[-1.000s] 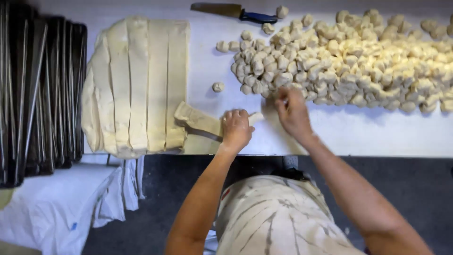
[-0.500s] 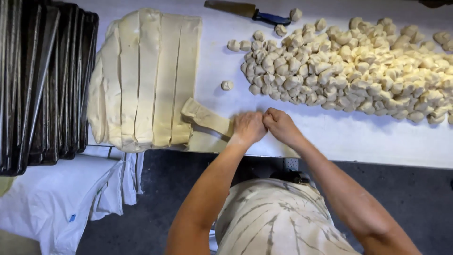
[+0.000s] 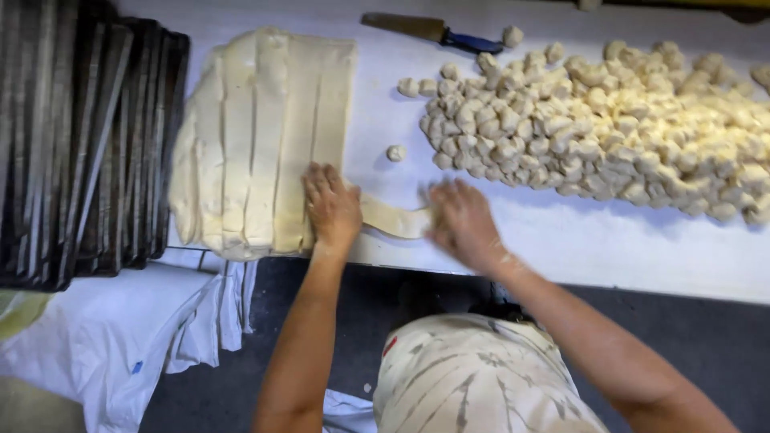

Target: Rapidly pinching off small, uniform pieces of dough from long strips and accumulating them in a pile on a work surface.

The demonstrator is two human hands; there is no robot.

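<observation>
A bakery's work area is showing here: a white worktable (image 3: 577,240) is carrying a sheet of dough cut into strips (image 3: 265,136), a heap of small dough pieces (image 3: 609,120), a knife (image 3: 433,30), with stacked dark baking trays (image 3: 80,144) standing beside it.

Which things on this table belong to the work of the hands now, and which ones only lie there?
In use:
- left hand on the dough strip
- right hand at the strip's other end
- cut dough sheet
- pile of dough pieces

Lying about:
- knife
- stacked dark trays
- white cloth
</observation>
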